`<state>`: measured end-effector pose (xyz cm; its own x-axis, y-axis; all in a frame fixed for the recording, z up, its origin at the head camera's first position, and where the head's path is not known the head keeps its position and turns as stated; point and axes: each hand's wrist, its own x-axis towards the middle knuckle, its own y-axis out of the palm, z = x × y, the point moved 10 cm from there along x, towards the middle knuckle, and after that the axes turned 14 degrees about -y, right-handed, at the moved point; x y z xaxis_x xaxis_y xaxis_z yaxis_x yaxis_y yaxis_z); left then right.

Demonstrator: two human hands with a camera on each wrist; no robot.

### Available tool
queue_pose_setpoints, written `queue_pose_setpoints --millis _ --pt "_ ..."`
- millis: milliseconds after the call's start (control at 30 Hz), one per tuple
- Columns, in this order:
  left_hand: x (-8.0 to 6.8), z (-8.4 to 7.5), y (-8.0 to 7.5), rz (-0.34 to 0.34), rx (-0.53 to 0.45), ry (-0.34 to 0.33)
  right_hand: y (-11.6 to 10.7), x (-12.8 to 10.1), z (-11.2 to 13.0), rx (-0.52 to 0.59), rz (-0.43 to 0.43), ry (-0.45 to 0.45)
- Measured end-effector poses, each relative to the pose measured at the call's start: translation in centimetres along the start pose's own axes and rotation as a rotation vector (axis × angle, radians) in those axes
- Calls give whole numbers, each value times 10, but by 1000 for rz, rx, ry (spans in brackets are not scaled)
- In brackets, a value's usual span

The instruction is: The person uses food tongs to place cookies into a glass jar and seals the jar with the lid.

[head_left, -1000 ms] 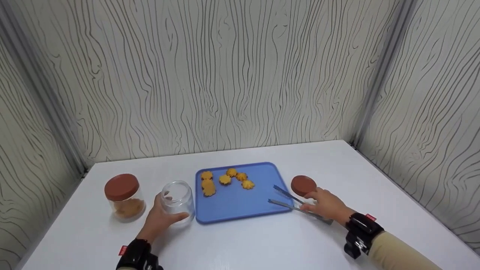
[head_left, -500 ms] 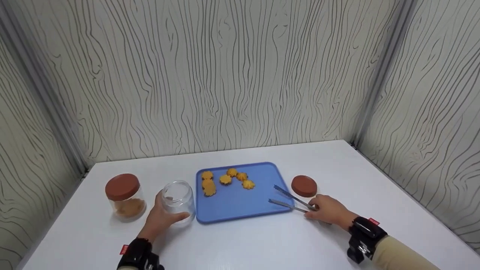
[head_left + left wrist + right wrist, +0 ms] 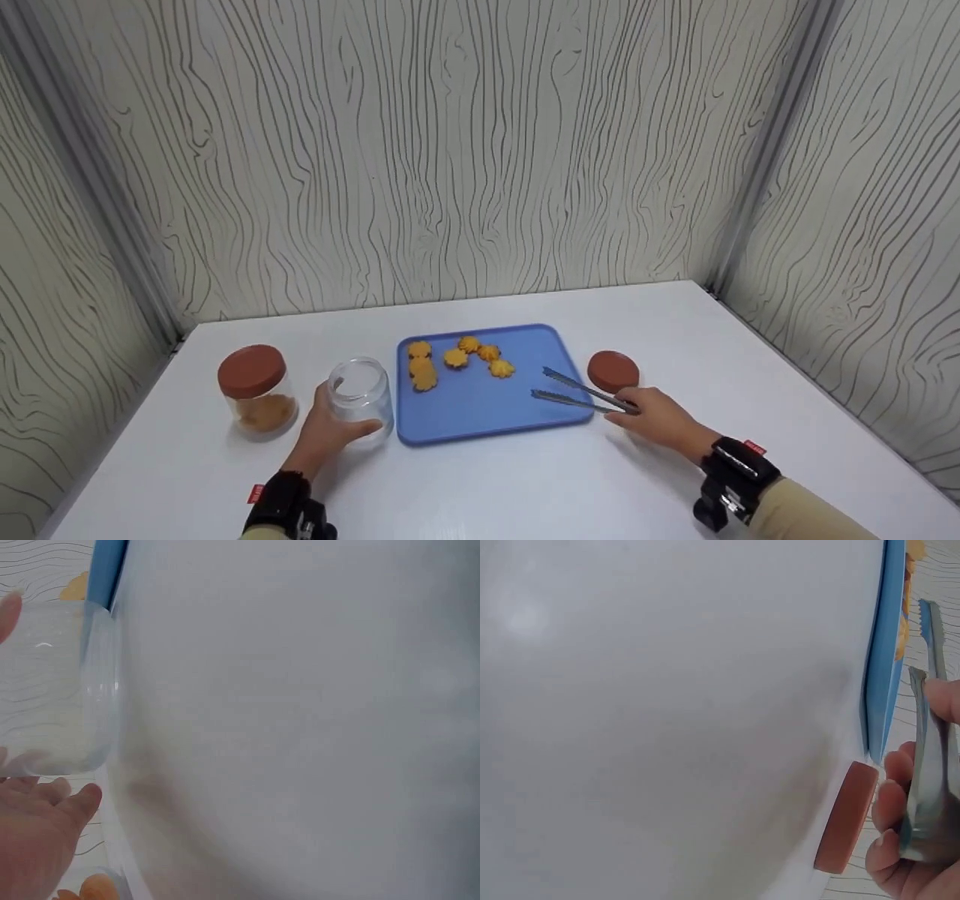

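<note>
Lower left of the frame, you have 1 lidded jar (image 3: 259,397). Just right, your left hand (image 3: 325,433) curls around the open jar (image 3: 361,403). Low middle, the tray (image 3: 480,412) holds cookies (image 3: 455,358). Lower right, see the tongs (image 3: 592,391), 1 red lid (image 3: 613,370), and your right hand (image 3: 656,420) gripping the tongs.

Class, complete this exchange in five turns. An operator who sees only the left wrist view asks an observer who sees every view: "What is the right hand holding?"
Observer: The right hand holds metal tongs.
Operator: Where are their tips?
Observer: Over the blue tray, in the head view.
Operator: My view cuts off the top of the clear jar in the left hand. Is it capped?
Observer: No, the head view shows its mouth uncovered.
</note>
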<state>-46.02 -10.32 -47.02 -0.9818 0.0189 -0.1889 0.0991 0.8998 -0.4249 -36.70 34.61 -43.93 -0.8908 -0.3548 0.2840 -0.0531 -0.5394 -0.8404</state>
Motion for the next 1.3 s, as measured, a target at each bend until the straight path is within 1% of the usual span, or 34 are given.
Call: queue_pose_setpoints --millis 133,267,433,700,833,1067,1167,1300 --pt "-1 -2 -1 -6 -4 9 -1 9 10 -26 -26 -28" --pt "-2 -2 -1 -11 -11 16 0 16 14 -66 -39 -25" --pt "0 1 2 -1 -12 -12 3 21 15 -80 -38 0" --pt "1 3 1 -16 -21 -14 10 30 15 -98 -32 35" --pt "0 0 2 -24 -19 2 14 35 14 -103 -39 56" --pt "2 1 4 -24 -28 -20 20 46 15 -129 -46 90" --pt "1 1 4 -30 -30 -16 24 51 16 -133 -46 101" --pt "-1 0 1 -49 -32 14 29 57 16 -131 -46 109"
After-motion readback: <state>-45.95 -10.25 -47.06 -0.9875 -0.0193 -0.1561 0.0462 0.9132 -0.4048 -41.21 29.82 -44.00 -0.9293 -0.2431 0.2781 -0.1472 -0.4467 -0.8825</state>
